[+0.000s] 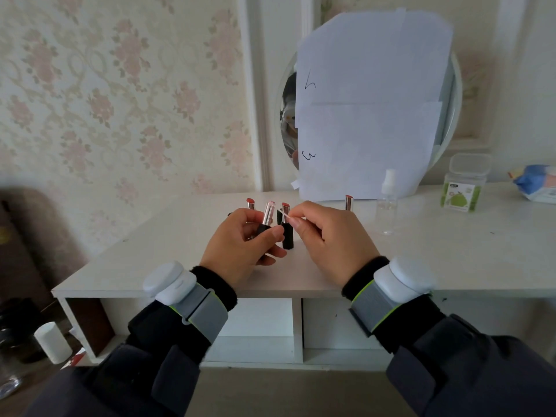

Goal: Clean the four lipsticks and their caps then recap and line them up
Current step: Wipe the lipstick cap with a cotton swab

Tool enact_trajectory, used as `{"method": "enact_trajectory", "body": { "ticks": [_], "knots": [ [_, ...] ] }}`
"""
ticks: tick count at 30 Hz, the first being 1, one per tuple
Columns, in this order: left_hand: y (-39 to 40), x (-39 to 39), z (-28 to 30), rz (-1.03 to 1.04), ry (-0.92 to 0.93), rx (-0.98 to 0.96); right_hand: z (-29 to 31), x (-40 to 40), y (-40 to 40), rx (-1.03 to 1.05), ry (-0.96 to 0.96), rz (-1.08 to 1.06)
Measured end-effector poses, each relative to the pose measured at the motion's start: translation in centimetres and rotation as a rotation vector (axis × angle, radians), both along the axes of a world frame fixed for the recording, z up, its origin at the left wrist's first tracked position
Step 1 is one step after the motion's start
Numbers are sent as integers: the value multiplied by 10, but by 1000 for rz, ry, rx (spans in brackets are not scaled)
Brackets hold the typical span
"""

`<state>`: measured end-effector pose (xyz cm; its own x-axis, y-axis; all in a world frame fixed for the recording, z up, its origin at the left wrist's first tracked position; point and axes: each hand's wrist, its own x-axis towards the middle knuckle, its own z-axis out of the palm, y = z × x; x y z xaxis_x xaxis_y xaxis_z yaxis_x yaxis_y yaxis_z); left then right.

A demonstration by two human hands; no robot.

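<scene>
My left hand (240, 236) grips a lipstick (266, 219), right fingers (296, 225) pinch a swab (284, 214), above the table (421, 260) near its front edge.

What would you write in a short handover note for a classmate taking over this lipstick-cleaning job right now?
Left hand: grips an uncapped lipstick upright.
Right hand: fingers pinch a thin white swab, its tip near that lipstick.
Three more uncapped lipsticks stand on the table. Spray bottle to the right.
Done: caps off; which are cleaned, cannot tell.
Left: finish cleaning, recap all four, line up.
</scene>
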<state>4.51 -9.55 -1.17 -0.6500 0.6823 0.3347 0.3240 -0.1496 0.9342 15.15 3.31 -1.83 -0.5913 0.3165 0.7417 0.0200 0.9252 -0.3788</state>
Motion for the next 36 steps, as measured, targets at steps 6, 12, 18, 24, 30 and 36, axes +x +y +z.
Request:
{"method": "enact_trajectory", "body": {
  "ticks": [6,12,18,24,30,36],
  "knots": [
    [0,1,0,-4,-7,17,-1,0,1,9,-50,11],
    [0,1,-1,-8,-5,36,-3,-4,3,8,-106,78],
    [0,-2,-3,-9,-29,65,-3,-4,4,4,-94,41],
    [1,-5,-5,-32,-17,52,-1,-1,3,11,-40,-36],
    [1,-5,-5,-38,5,38,-1,0,1,11,-20,-60],
    [0,-4,-5,-62,-2,49,0,0,1,7,-36,-64]
  ]
}}
